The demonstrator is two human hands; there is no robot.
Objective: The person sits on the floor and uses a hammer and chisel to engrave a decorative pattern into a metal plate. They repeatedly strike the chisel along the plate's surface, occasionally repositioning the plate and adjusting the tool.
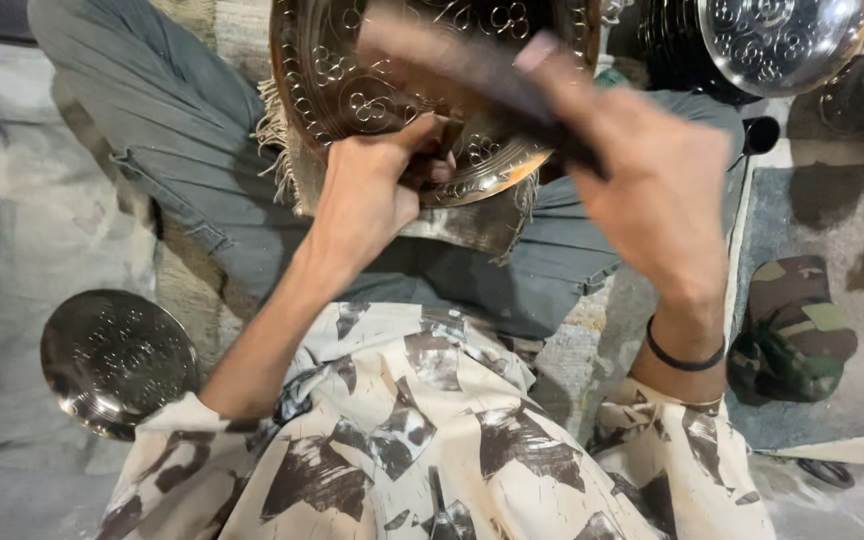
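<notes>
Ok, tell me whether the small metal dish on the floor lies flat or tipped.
Flat: the small metal dish lies on the pale floor with its patterned face up, apart from both hands.

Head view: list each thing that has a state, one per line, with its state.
Large engraved round metal plate: resting on the lap, tilted, patterned face up.
Left hand: closed, pressed on the plate's lower rim.
Right hand: closed around a dark tool handle, blurred.
Small engraved metal plate: lying on the floor.

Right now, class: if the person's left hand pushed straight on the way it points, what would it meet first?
Most likely the embossed metal plate on the lap: the left hand already presses a small tool, mostly hidden, against its rim. Depth is hard to judge.
</notes>
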